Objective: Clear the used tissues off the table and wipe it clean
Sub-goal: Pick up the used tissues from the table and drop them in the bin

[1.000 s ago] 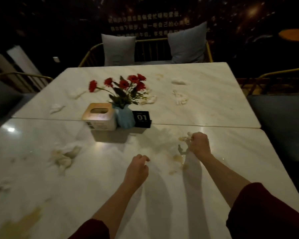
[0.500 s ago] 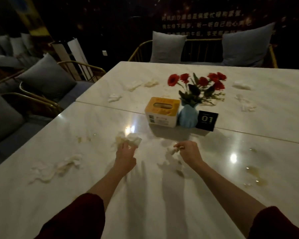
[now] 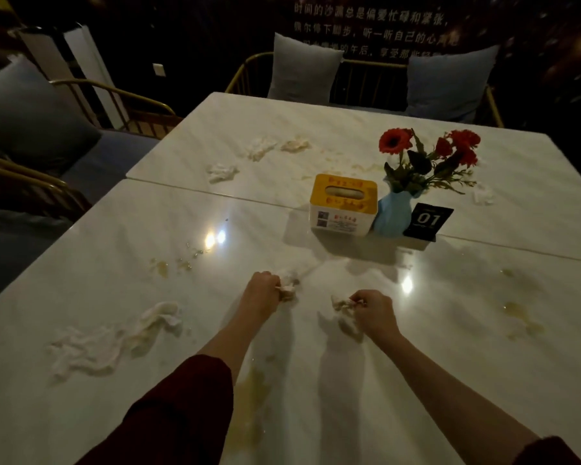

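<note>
On the near desk, a glossy pale marble top, the left hand is curled into a fist round a crumpled tissue that pokes out at its 2 o'clock side, low over the desk. Just beside it, at 4 o'clock, the right hand pinches a second wad between thumb and curled fingers, with the wad sticking out toward 9 o'clock. Both forearms are bare below dark red sleeves. At 8 o'clock of the left hand, well apart from it, a long heap of tissues lies spread on the desk. Yellowish spills mark the top: one at 10 o'clock of the left hand, one between the forearms at 6 o'clock, and one at 3 o'clock of the right hand. At 12 o'clock of the right hand, by the seam with the far desk, stands a yellow-topped tissue box. A blue vase of red flowers stands just beside the box at its 3 o'clock, then a black card reading "01". The far desk carries more used tissues: three between 9 and 11 o'clock of the box, and one at 3 o'clock of the vase.
</note>
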